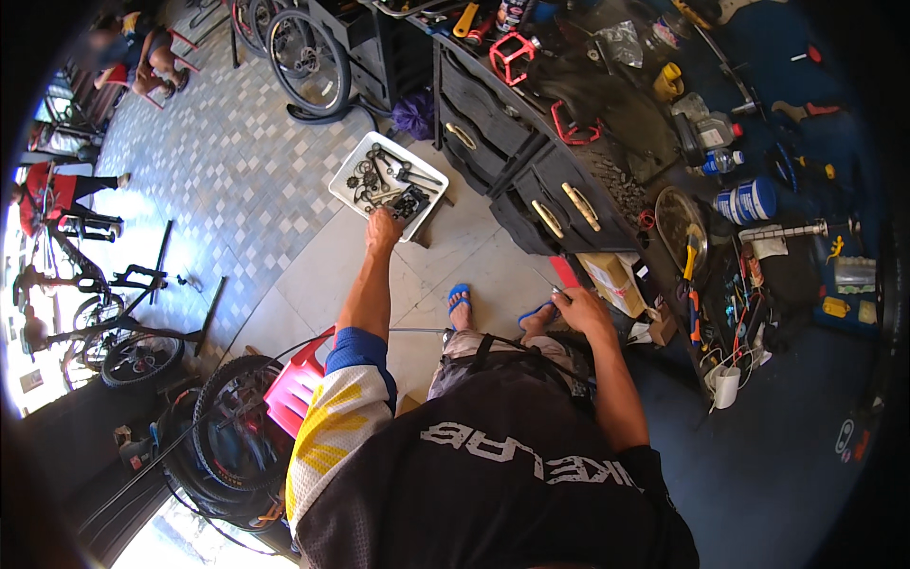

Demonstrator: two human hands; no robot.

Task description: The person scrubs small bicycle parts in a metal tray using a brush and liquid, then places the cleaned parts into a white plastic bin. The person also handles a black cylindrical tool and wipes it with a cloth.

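Observation:
A white rectangular tray (341, 183) of greasy bicycle parts sits ahead of me on a low stand. Inside are dark crank arms (413, 174), small cogs (363, 176) and a black mechanical part (409, 202). My left hand (383, 230) reaches over the tray's near edge with its fingers bent in among the parts; what they grip is hidden. On the right, beside the black cabinet, my right hand (583, 311) is closed in a pinch. A small greyish metal piece (557, 292) shows at its fingertips, too small to name.
A cluttered workbench (626, 161) runs along the right, with red pedals (513, 59), bottles and tools above black cabinet doors (545, 194). A pink plastic chair (296, 389) and bicycle wheels (237, 422) stand at lower left. People (62, 197) and bicycles are farther left.

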